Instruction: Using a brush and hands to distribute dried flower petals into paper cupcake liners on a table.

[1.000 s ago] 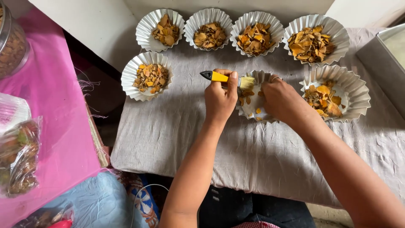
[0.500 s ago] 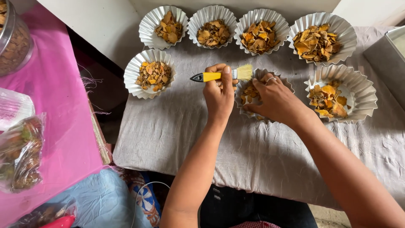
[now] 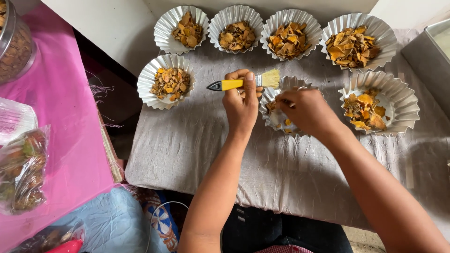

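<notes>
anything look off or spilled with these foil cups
Nothing is spilled on the grey cloth. One thing stands out: the foil cup under the right hand holds only a few orange chips, while the other six are well filled. The left hand holds a yellow-handled brush beside it.

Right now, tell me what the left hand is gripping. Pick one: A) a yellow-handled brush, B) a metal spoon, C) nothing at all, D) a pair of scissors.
A: the left hand is closed around a yellow-handled brush with pale bristles, held level above the grey cloth, while the right hand rests over a fluted foil cup.
</notes>
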